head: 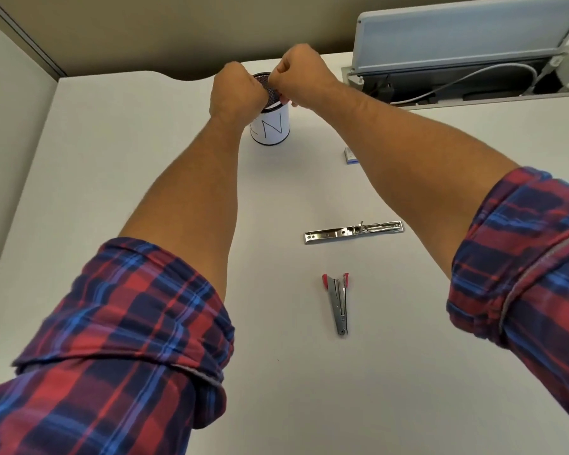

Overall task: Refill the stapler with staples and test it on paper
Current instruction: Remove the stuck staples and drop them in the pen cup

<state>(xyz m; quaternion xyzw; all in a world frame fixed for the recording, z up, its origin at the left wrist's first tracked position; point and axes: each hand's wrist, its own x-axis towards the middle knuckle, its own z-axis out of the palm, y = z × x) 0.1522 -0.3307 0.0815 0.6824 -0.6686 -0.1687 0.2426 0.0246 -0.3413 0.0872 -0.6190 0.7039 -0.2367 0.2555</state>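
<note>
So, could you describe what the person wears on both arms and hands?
Both arms wear a plaid shirt in red, dark navy and blue. The left sleeve and right sleeve are rolled up, leaving the forearms bare. The left hand and right hand wear no gloves.

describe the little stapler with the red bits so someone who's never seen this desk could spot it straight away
Start from the white desk and look between the two plaid-sleeved forearms, toward the near edge. Two metal things lie there: the stapler is the nearer one, below the long flat metal strip. It is short, spread in a narrow V, and alone carries two red tips.
</note>
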